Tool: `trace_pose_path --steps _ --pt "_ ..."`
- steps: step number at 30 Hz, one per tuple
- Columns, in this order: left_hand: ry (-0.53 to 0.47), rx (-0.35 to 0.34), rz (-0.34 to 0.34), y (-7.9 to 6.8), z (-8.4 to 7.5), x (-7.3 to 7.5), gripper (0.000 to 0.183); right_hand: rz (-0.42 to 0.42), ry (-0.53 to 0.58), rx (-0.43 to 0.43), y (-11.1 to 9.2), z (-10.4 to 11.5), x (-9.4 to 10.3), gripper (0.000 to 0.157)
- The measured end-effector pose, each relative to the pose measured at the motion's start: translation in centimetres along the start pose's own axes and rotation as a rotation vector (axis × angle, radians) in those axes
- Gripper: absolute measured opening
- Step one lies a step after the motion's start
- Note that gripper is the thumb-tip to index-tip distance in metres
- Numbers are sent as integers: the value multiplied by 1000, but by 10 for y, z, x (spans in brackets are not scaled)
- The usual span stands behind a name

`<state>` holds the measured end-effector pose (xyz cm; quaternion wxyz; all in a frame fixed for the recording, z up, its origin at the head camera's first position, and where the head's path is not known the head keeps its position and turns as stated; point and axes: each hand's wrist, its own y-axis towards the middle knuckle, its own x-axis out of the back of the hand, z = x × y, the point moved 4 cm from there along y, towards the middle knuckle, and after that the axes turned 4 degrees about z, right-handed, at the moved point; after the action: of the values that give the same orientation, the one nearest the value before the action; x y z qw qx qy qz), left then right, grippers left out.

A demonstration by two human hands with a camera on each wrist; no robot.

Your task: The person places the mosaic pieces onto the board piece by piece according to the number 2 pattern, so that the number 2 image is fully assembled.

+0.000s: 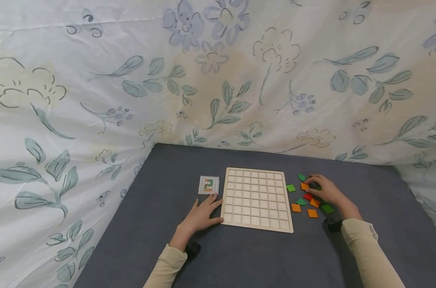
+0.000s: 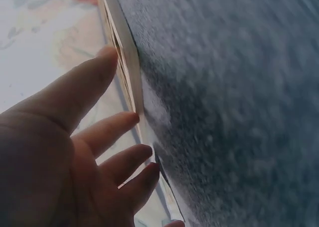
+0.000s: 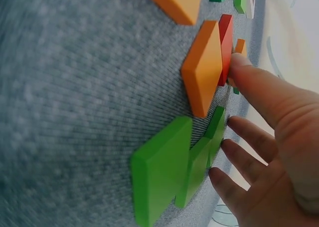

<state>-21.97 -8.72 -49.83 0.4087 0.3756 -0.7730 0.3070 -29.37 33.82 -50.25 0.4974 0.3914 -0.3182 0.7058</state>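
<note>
Just right of the grid board (image 1: 257, 197), the right hand (image 1: 327, 191) has an orange tile (image 1: 304, 187) pinched; left hand (image 1: 201, 215) spread, opposite edge!

Tiles (image 1: 291, 187) crowd the low path between right fingers (image 3: 244, 158) and board (image 1: 256, 199).

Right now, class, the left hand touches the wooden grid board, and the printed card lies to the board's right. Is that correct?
No: the head view shows the printed card left of the wooden grid board, which the left hand does touch.
</note>
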Motion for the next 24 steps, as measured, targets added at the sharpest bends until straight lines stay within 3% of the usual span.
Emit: trace_pose_path --steps 9,24 --pt "-34 -1 37 -2 -4 -2 70 -22 10 -23 1 2 1 36" --pt "-106 -36 38 -3 -2 -4 70 -76 -10 3 15 35 -7 34"
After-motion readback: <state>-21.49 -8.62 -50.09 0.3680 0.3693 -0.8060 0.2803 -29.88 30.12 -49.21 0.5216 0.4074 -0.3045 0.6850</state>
